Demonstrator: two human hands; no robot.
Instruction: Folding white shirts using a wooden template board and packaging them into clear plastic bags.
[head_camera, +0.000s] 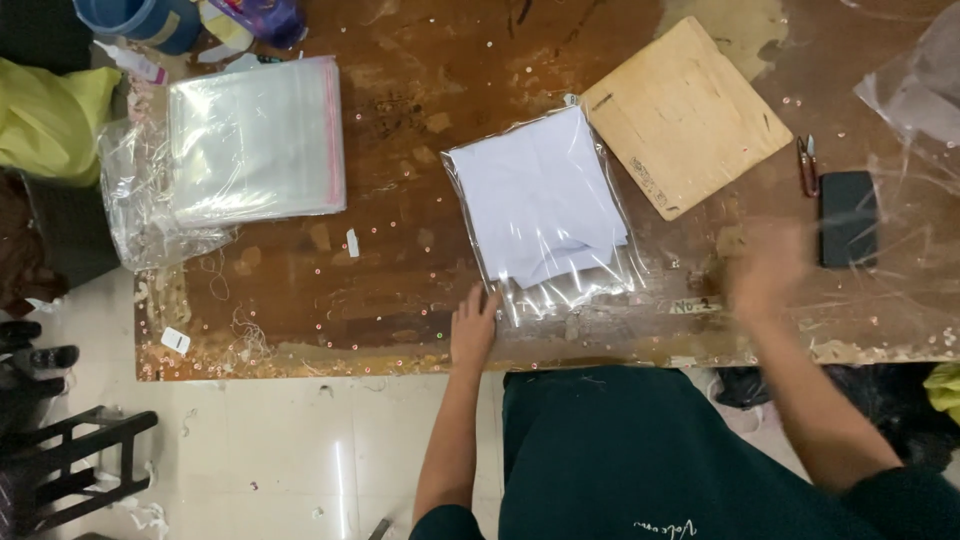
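Left hand (474, 328) grip flat, apart on clear bag (548, 215) | bag holds folded white cloth (538, 190) | right hand (768, 268) blurred, grip unclear

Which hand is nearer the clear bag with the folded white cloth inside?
Left. The left hand touches the clear bag's near corner; the right hand, blurred, is off to its right, apart from it.

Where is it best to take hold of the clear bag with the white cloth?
Probably the clear bag at its empty near end, from the person's side: the white cloth stops short there, leaving loose film. The left hand already touches that corner.
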